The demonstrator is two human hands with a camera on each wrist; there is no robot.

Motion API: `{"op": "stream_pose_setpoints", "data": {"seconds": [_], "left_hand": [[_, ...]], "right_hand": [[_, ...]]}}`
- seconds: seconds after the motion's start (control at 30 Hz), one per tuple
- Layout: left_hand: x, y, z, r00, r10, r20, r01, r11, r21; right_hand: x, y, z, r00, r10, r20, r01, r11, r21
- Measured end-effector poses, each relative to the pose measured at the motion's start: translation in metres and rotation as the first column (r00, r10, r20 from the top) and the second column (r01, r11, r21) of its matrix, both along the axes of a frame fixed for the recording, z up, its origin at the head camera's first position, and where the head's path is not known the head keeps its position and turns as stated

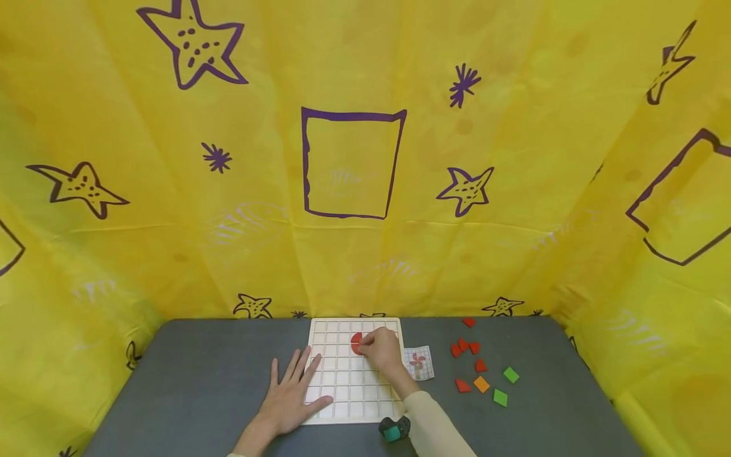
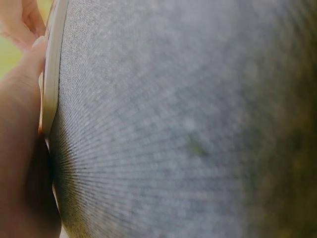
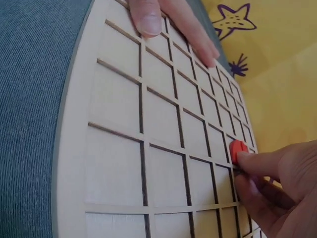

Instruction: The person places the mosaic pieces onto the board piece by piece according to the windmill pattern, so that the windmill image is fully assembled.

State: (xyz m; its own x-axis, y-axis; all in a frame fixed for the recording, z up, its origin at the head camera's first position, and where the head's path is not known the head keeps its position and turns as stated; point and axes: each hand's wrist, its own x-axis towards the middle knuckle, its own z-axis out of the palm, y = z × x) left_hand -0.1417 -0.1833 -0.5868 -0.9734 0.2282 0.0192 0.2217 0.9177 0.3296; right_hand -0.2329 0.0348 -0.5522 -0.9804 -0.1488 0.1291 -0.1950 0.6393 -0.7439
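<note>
A white wooden grid board (image 1: 342, 393) lies on the dark grey table. My left hand (image 1: 288, 397) rests spread out over the board's left edge, fingers straight and thumb on the lower squares. Above the board's middle, my right hand (image 1: 384, 350) has its thumb and fingertips together at a red tile (image 3: 237, 150), pinching it over the grid. In the head view, red pieces (image 1: 356, 340) with a rounded left outline sit at those fingertips, partly hidden by them. The left wrist view mostly shows blurred table cloth, with the board's edge beside the left thumb (image 2: 29, 64).
A small printed card (image 1: 419, 366) with a red and green figure lies right of the board. Farther right are several loose red tiles (image 1: 481, 365), an orange tile (image 1: 481, 384) and two green tiles (image 1: 511, 374). A yellow patterned curtain (image 1: 354, 266) surrounds the table.
</note>
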Motion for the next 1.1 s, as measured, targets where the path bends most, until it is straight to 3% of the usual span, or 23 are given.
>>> {"op": "stream_pose_setpoints", "data": {"seconds": [0.3,0.7,0.9,1.1], "left_hand": [[-0.002,-0.001,0.000,1.000,0.007,0.024,-0.007,1.000,-0.008],[0.001,0.001,0.004,1.000,-0.003,0.008,0.003,1.000,0.023],[0.000,0.002,0.002,1.000,-0.002,0.007,0.001,1.000,0.027],[0.000,-0.001,-0.001,1.000,-0.006,-0.016,0.006,0.999,0.032]], "right_hand": [[0.000,0.000,-0.001,1.000,-0.017,0.022,0.017,1.000,-0.010],[-0.007,0.020,0.012,0.986,0.164,0.017,-0.163,0.986,-0.035],[-0.013,0.037,0.026,0.982,0.189,0.020,-0.190,0.981,0.041],[-0.015,0.052,0.034,0.979,0.205,0.016,-0.205,0.978,0.041]]}}
